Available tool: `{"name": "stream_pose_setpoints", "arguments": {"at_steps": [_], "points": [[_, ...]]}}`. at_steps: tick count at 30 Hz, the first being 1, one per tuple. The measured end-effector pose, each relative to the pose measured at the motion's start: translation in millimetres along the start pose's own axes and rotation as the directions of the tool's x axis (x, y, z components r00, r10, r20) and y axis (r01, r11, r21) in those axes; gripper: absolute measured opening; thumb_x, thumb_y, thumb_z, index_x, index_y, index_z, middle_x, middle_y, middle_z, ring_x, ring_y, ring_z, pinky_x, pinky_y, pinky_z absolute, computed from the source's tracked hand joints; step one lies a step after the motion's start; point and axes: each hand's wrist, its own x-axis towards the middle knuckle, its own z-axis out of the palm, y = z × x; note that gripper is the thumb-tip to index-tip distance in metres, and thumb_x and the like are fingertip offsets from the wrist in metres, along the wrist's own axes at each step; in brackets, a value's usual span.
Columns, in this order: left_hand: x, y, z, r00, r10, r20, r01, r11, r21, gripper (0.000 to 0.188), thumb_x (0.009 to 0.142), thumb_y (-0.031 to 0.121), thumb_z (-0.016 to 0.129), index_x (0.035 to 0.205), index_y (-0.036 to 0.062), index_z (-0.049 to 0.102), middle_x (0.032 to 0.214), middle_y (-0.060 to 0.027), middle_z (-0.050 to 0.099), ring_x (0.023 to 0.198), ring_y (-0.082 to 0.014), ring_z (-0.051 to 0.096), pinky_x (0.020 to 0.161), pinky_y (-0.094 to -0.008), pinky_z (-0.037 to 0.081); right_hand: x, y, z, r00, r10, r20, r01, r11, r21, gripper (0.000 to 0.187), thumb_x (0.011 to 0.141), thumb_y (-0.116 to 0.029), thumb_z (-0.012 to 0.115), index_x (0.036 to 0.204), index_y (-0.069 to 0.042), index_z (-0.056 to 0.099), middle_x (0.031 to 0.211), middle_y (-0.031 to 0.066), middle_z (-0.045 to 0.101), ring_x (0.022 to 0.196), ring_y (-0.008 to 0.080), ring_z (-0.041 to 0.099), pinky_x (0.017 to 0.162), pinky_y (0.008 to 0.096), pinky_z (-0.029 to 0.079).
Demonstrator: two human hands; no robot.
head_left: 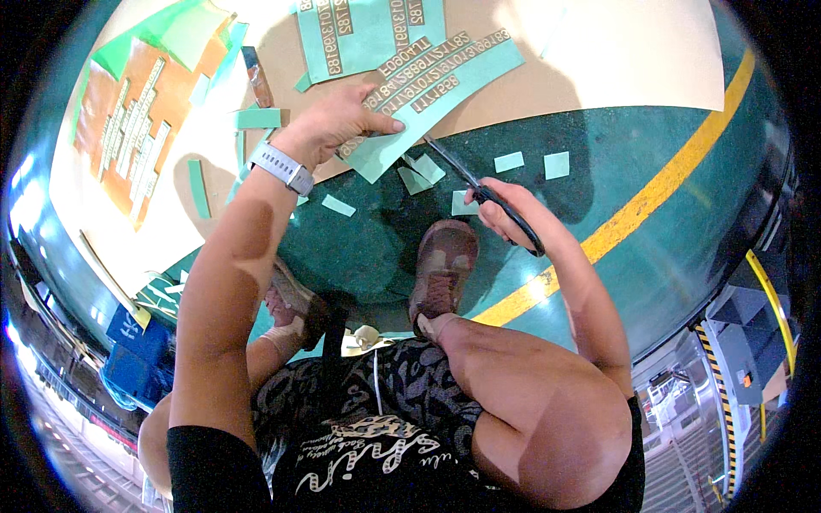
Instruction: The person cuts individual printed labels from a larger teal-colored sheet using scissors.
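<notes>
My left hand (332, 124) pinches a pale green stencil sheet (483, 73) by its near left part, thumb on top. Rows of cut-out characters run across that sheet. In my right hand (517, 212) is a pair of scissors (457, 167) with black handles, fingers wrapped round them. The blades point up and left toward the sheet's near edge; whether they touch it I cannot tell. Small green offcuts (509, 161) lie on the floor around the scissors. Beyond my left hand, a second green stencil sheet (368, 51) rests on a large brown board (599, 85).
An orange stencilled panel (137, 128) with green film lies at the left. Green strips (198, 188) are scattered near it. My shoes (445, 265) stand on the green floor (359, 248), which a yellow line (633, 214) crosses on the right. A blue bin (141, 355) stands lower left.
</notes>
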Motion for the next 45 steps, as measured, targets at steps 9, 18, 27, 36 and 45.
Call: {"name": "stream_pose_setpoints", "arguments": {"at_steps": [9,18,27,36,45], "points": [[3.4,-2.4,-4.9,0.994,0.108,0.032,-0.108,0.994,0.005,0.039,0.074,0.005,0.070,0.109,-0.0012,0.056,0.095,-0.0075,0.063,0.083,-0.0125,0.060,0.072,-0.0242,0.049,18.4,-10.1,-6.8,0.999,-0.046,-0.016,0.046,0.999,0.012,0.050,0.089,-0.053,0.044,0.102,-0.005,0.051,0.060,-0.0047,0.039,0.049,0.0055,0.039,0.044,0.0212,0.033],[2.7,-1.5,-8.5,0.996,0.073,0.045,-0.074,0.997,0.017,0.052,0.073,0.007,0.071,0.120,-0.0004,0.051,0.108,-0.0037,0.059,0.096,-0.0105,0.053,0.087,-0.0239,0.043,24.3,-13.7,-7.9,1.000,-0.015,-0.024,0.016,1.000,0.006,0.055,0.089,-0.057,0.041,0.103,-0.004,0.052,0.059,-0.0047,0.040,0.049,0.0051,0.039,0.044,0.0203,0.032],[3.6,0.3,-6.7,0.996,0.062,0.066,-0.060,0.998,-0.031,0.053,0.072,0.005,0.070,0.121,-0.0004,0.050,0.107,-0.0033,0.060,0.094,-0.0100,0.055,0.086,-0.0227,0.043,27.5,-15.4,-10.3,1.000,0.023,-0.013,-0.023,0.998,0.054,0.059,0.086,-0.060,0.044,0.102,-0.004,0.052,0.060,-0.0054,0.040,0.049,0.0038,0.039,0.044,0.0188,0.032],[2.9,1.3,-5.8,0.995,0.087,0.044,-0.088,0.996,0.020,0.054,0.072,0.006,0.070,0.121,-0.0002,0.049,0.106,-0.0033,0.060,0.094,-0.0099,0.054,0.087,-0.0229,0.043,26.1,-12.3,-10.9,0.999,0.046,-0.015,-0.044,0.995,0.087,0.061,0.083,-0.064,0.047,0.100,-0.005,0.053,0.058,-0.0069,0.039,0.046,0.0029,0.037,0.042,0.0185,0.029],[1.6,1.1,-4.7,0.997,0.051,0.054,-0.051,0.999,-0.003,0.055,0.072,0.008,0.071,0.121,-0.0007,0.049,0.107,-0.0038,0.060,0.094,-0.0101,0.055,0.087,-0.0224,0.044,25.8,-15.1,-10.9,0.996,0.087,-0.015,-0.084,0.988,0.126,0.059,0.082,-0.062,0.050,0.096,-0.005,0.053,0.055,-0.0077,0.038,0.045,0.0029,0.036,0.040,0.0196,0.027]]}}
